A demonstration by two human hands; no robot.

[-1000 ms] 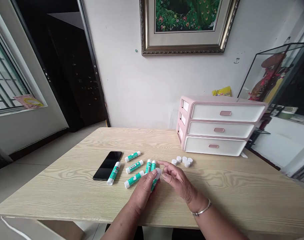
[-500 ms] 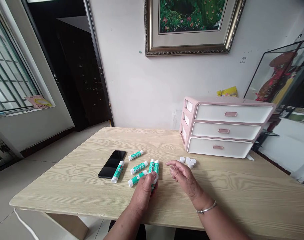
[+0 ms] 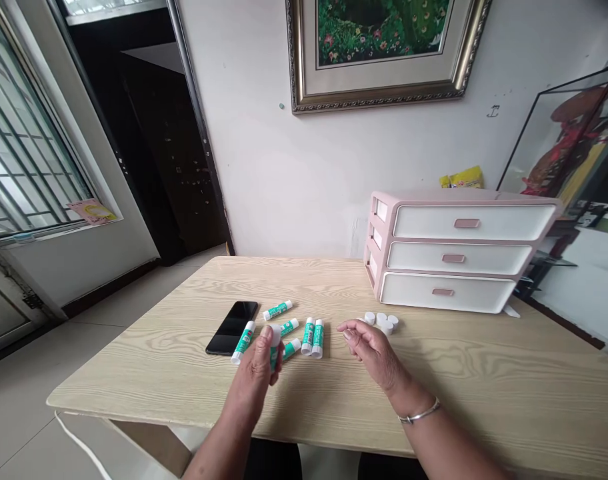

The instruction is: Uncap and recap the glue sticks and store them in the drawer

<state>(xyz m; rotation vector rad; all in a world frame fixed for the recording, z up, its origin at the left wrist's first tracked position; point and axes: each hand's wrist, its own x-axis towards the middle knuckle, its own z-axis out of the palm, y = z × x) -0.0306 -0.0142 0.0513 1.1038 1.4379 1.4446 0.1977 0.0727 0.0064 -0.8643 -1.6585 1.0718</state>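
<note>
Glue stick (image 3: 273,359) is gripped in L hand (image 3: 253,381), fingers closed round the green-and-white barrel, white end poking up. Its long axis is held roughly upright, w/ a slight tilt, clear of the table (image 3: 484,363) as far as can be told, so it's crossways to most of the sticks laid down flat.

R hand (image 3: 373,353) is kept open and empty, fingers loosely curled and pointed left, nothing touched by them. Silver bangle (image 3: 419,415) is worn on that wrist.

Pair of glue sticks (image 3: 313,337) is laid side by side between the hands, long axes running approx front-to-back, away from the body. R fingertips are nearer that pair than L hand is, but only just, and a small gap is left on both sides. Cluster of small white caps (image 3: 383,322) is placed just past R fingertips, off to the right, near the front of the pink-and-white drawer unit (image 3: 454,253), so R hand is clearly the closer one there too.

On the L side, more sticks are scattered: one (image 3: 277,310) set diagonally further out, one (image 3: 290,327) partly hidden behind L hand, a third (image 3: 291,349) just beside that hand, pointing diagonally. Another (image 3: 244,341) is laid right against the long edge of a black phone (image 3: 232,327), nearest L hand, not R.
</note>
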